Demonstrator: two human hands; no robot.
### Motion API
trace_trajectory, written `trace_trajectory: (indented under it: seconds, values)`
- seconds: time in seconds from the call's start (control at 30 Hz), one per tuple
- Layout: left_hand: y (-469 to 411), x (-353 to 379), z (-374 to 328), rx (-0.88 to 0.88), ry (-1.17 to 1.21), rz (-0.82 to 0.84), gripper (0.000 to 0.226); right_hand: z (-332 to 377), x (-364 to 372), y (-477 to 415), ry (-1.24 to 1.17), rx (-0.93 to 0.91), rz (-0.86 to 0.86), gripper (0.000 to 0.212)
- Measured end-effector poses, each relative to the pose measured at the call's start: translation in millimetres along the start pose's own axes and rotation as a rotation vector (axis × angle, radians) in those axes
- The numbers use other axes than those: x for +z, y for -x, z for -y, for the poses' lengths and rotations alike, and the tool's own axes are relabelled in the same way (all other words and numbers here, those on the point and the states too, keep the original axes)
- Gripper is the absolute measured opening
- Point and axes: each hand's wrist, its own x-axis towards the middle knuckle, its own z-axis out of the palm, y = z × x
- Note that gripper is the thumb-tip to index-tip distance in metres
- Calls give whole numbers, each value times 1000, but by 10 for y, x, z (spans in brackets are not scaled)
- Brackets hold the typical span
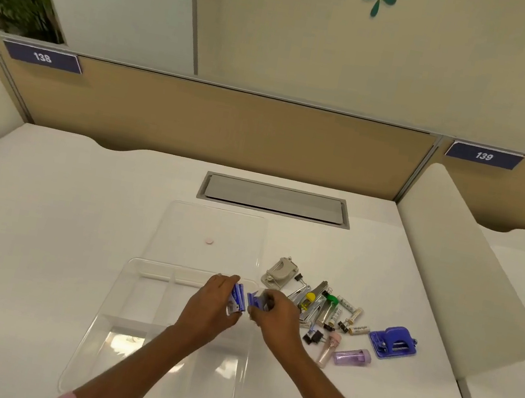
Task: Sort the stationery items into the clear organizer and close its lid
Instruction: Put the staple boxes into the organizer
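The clear organizer (133, 299) lies open on the white desk, its compartments see-through. Its clear lid (215, 225) lies flat just beyond it, with a small pink dot on it. My left hand (213, 308) holds a small bundle of blue batteries (236, 298) over the organizer's upper right part. My right hand (273, 315) grips another blue item (254, 300) right beside them, at the organizer's right edge. To the right lies a pile of stationery (322, 309): staplers, binder clips, white batteries.
A grey hole punch (280, 271) lies at the pile's far side, a blue hole punch (393, 342) at its right. A pink tube (328, 347) and a purple case (352, 357) lie near the front. A grey cable hatch (275, 199) sits in the desk behind the lid. Partition walls stand behind and right.
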Motion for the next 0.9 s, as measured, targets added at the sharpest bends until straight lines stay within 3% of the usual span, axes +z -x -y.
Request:
trace_trajectory:
  seconds: [0.23, 0.53, 0.77, 0.9]
  values:
    - [149, -265, 367, -42, 43, -63, 71, 371, 306, -31, -55, -32, 97, 32]
    - [300, -589, 969, -140, -5, -122, 73, 725, 869, -81, -66, 68, 177, 18]
    - [340, -828, 1448, -103, -142, -161, 69, 933, 1346, -170, 28, 148, 159, 18]
    - [342, -883, 1623, -108, -195, -109, 71, 1041, 1559, -195, 12, 217, 168, 35]
